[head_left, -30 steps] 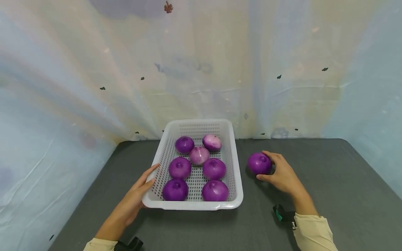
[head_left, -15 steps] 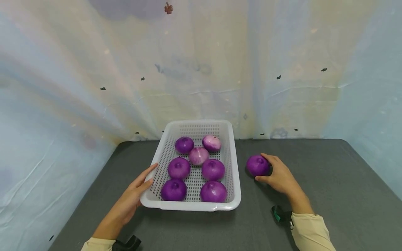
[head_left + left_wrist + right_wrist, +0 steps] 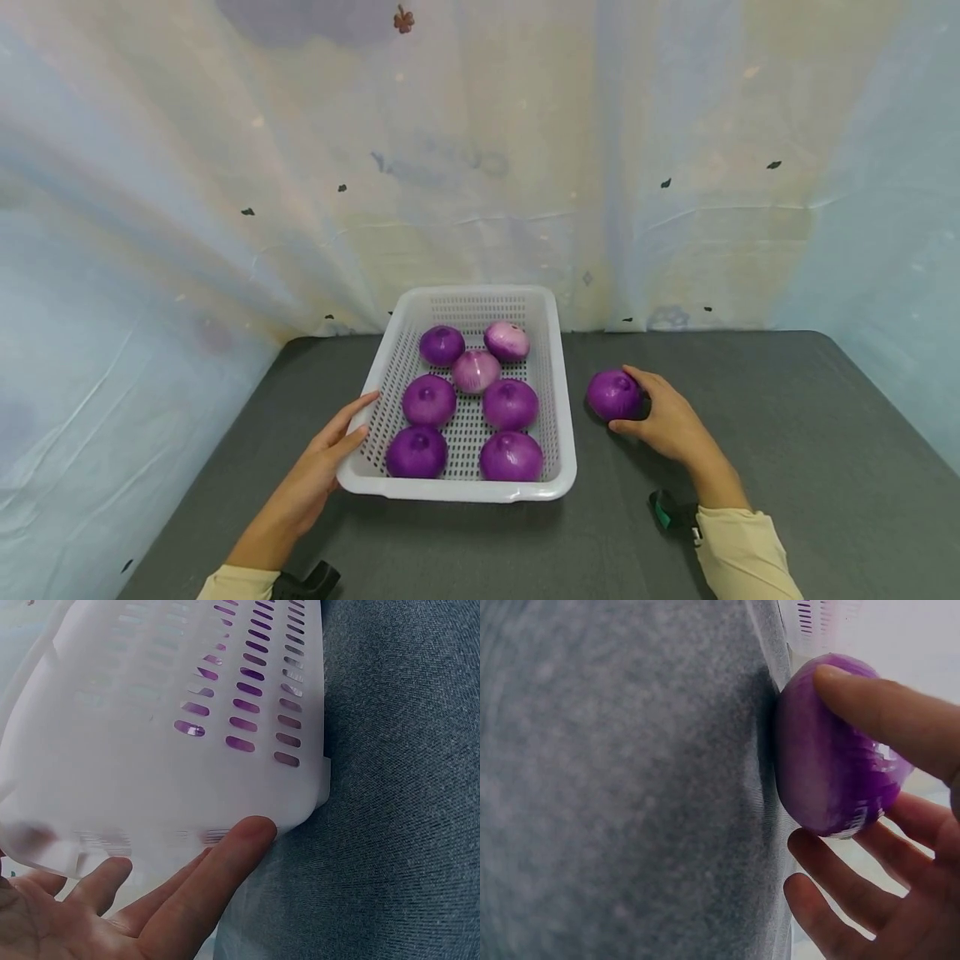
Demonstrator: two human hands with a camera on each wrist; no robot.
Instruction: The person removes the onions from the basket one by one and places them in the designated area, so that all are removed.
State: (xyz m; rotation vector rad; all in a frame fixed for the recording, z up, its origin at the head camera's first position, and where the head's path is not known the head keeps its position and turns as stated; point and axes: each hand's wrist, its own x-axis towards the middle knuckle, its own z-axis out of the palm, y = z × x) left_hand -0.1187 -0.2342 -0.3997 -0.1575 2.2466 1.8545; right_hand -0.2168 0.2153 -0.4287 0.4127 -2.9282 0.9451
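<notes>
A white perforated plastic basket [image 3: 566, 417] stands mid-table with several purple onions [image 3: 428, 401] in it. My left hand [image 3: 318, 462] rests at the basket's near left side, fairly straight fingers touching its rim and outer wall. From the left wrist view, the fingertips [image 3: 251, 829] lie against the lower part of the basket [image 3: 150, 780]. To the right of the basket my right hand [image 3: 671, 421] holds another purple onion [image 3: 612, 395] between thumb and fingers. In the right wrist view the thumb lies over this onion [image 3: 825, 757], and the onion sits close against the grey table surface.
Grey cloth covers the table [image 3: 750, 375]. A pale patterned curtain [image 3: 480, 167] hangs right behind its back edge and along both sides. Dark straps with small devices are worn at both wrists.
My right hand has shifted slightly left and nearer to me with the onion. The left hand and basket stay almost where they were.
</notes>
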